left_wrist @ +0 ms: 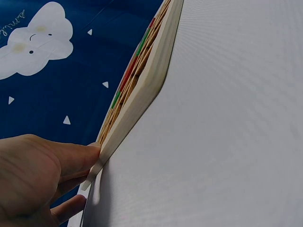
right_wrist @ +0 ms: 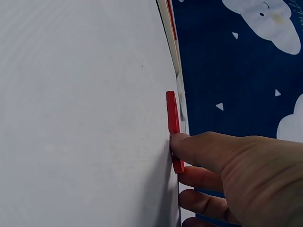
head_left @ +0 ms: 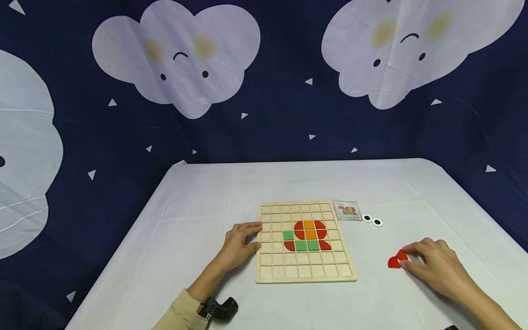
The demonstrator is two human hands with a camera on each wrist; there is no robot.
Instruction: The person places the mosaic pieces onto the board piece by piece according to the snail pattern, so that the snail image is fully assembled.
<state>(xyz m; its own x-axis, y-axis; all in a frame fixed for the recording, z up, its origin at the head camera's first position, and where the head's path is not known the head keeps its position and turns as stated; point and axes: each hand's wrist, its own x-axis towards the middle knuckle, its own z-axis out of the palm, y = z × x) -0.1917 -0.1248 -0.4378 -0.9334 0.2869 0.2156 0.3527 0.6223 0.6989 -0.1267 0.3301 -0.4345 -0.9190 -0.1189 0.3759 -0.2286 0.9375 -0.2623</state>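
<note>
A wooden grid board (head_left: 305, 273) lies on the white table, with red, green and orange tiles set in some of its squares. My left hand (head_left: 237, 245) rests against the board's left edge, thumb and fingertips touching the rim; the left wrist view shows the thumb (left_wrist: 80, 156) along it. Right of the board, my right hand (head_left: 439, 266) pinches a red quarter-circle tile (head_left: 402, 255) between thumb and forefinger. A second red tile (head_left: 393, 263) lies touching or right beside it. In the right wrist view the thumb partly hides the red pieces (right_wrist: 172, 111).
A small pattern card (head_left: 347, 211) lies by the board's top right corner. Next to it are two round eye pieces, one nearer the card (head_left: 367, 218) and one farther right (head_left: 377, 222). A dark blue cloth with clouds hangs behind the table.
</note>
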